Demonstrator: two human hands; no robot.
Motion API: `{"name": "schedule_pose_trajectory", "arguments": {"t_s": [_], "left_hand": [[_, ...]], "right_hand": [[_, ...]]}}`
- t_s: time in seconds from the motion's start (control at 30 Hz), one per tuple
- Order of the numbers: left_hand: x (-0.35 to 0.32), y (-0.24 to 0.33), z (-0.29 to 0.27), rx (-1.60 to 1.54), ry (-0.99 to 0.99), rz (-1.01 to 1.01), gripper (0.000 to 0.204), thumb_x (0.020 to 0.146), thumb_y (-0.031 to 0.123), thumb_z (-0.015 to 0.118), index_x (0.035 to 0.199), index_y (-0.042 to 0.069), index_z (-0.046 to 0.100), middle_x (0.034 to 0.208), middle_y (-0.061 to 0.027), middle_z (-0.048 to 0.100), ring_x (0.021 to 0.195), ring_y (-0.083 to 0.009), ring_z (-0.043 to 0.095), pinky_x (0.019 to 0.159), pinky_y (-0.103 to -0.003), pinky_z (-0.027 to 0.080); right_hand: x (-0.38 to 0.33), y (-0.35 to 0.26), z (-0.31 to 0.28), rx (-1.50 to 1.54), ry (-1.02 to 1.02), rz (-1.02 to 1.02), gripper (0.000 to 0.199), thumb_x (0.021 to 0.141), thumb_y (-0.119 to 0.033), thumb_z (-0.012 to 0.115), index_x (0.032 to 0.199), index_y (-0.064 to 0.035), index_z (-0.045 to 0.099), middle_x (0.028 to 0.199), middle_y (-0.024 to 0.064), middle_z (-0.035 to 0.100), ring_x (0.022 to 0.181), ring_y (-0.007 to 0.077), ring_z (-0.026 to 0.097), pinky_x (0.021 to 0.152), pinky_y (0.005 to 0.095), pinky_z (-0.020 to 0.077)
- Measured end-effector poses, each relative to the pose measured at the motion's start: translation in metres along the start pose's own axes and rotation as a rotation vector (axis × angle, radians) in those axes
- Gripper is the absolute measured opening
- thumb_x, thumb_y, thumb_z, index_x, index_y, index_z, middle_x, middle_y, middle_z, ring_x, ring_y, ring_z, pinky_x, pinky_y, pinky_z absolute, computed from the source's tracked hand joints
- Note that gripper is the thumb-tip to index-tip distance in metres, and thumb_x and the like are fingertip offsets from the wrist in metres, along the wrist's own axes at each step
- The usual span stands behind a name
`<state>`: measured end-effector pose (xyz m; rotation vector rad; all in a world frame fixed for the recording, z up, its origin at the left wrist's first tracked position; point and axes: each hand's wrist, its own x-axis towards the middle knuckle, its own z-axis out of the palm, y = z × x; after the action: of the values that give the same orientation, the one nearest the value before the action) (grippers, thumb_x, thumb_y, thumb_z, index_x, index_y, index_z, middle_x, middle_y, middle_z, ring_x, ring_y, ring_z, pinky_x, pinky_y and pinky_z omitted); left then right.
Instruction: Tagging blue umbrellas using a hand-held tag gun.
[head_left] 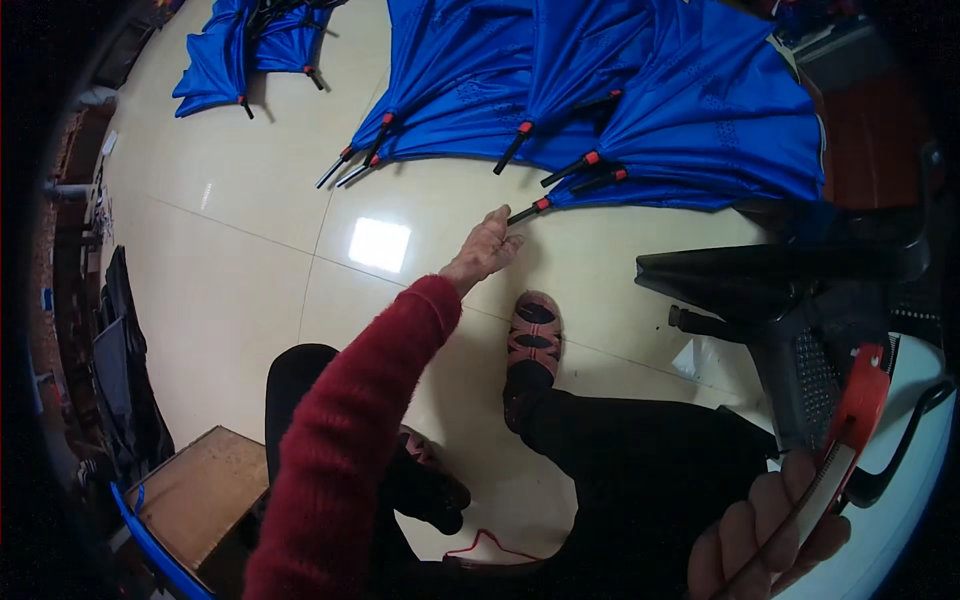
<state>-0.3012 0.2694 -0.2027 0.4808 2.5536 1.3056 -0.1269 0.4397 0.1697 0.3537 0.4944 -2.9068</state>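
- Left hand [487, 247]: arm in a red sleeve [360, 420] stretched out low over the floor [230, 230], fingers loosely open, fingertips at or just short of the black tip [520, 213] of the nearest blue umbrella [690, 150]. Nothing gripped yet; contact too close to call.
- Right hand [765, 540]: at the bottom right of the view, closed around a flat tool with a red top [862, 400]. Kind of tool unclear.
- Step, as I read it: reaching to pick one umbrella from the pile by its tip end.
- Next move calls for: close fingers on the thin black tip behind the red collar [543, 204], then pull it toward the feet [534, 335] without dragging neighbours along.
- Pile: folded blue umbrellas fanned across the far side of the floor, tips pointing this way; a smaller bunch [225, 60] at the far left corner.
- Nearby: black chair [790, 290] on the right, wooden box [195, 490] near left.
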Motion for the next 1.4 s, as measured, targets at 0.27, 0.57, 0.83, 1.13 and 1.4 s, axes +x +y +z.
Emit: {"name": "schedule_pose_trajectory", "arguments": {"t_s": [0.27, 0.57, 0.83, 1.13, 1.4], "left_hand": [[0.006, 0.009, 0.02, -0.059, -0.202, -0.107, 0.018, 0.076, 0.02, 0.055, 0.081, 0.003, 0.056, 0.072, -0.0189, 0.056, 0.07, -0.0291, 0.057, 0.059, -0.038, 0.044], [-0.068, 0.063, 0.033, -0.193, -0.241, 0.056, 0.013, 0.082, 0.01, 0.049, 0.082, -0.001, 0.056, 0.057, -0.015, 0.04, 0.053, -0.0149, 0.038, 0.052, -0.031, 0.036], [-0.106, 0.084, -0.012, -0.304, -0.438, -0.133, 0.013, 0.082, 0.011, 0.049, 0.083, 0.0, 0.055, 0.064, -0.0171, 0.049, 0.059, -0.0223, 0.045, 0.055, -0.035, 0.039], [-0.133, 0.077, -0.01, -0.351, -0.245, 0.027, 0.009, 0.078, 0.01, 0.051, 0.081, 0.003, 0.057, 0.065, -0.0201, 0.052, 0.068, -0.0383, 0.054, 0.059, -0.042, 0.043], [-0.16, 0.142, -0.115, -0.023, -0.388, -0.086, 0.029, 0.08, 0.013, 0.053, 0.105, 0.0, 0.054, 0.071, -0.0141, 0.059, 0.07, -0.03, 0.058, 0.064, -0.037, 0.046]], "right_hand": [[-0.005, 0.002, -0.012, -0.06, -0.005, 0.003, 0.038, 0.083, -0.027, 0.059, 0.108, -0.0057, 0.042, 0.08, 0.0057, 0.051, 0.064, 0.0198, 0.055, 0.06, 0.0368, 0.0475], [-0.006, 0.005, -0.011, -0.112, 0.027, 0.07, 0.049, 0.079, -0.032, 0.062, 0.115, -0.0082, 0.039, 0.084, 0.006, 0.053, 0.065, 0.0221, 0.056, 0.062, 0.0402, 0.0477], [-0.015, 0.023, -0.011, -0.096, 0.062, -0.015, 0.05, 0.081, -0.037, 0.058, 0.116, -0.0083, 0.038, 0.083, 0.0062, 0.053, 0.063, 0.0209, 0.054, 0.057, 0.0393, 0.0466], [-0.006, 0.038, 0.019, -0.113, 0.117, -0.048, 0.04, 0.085, -0.035, 0.05, 0.108, -0.0039, 0.042, 0.08, 0.0092, 0.052, 0.062, 0.0197, 0.052, 0.054, 0.0358, 0.0434], [-0.012, 0.04, 0.034, -0.353, 0.029, -0.049, 0.037, 0.084, -0.031, 0.051, 0.104, 0.0005, 0.046, 0.085, 0.01, 0.054, 0.072, 0.0207, 0.054, 0.066, 0.0352, 0.0449]]}}
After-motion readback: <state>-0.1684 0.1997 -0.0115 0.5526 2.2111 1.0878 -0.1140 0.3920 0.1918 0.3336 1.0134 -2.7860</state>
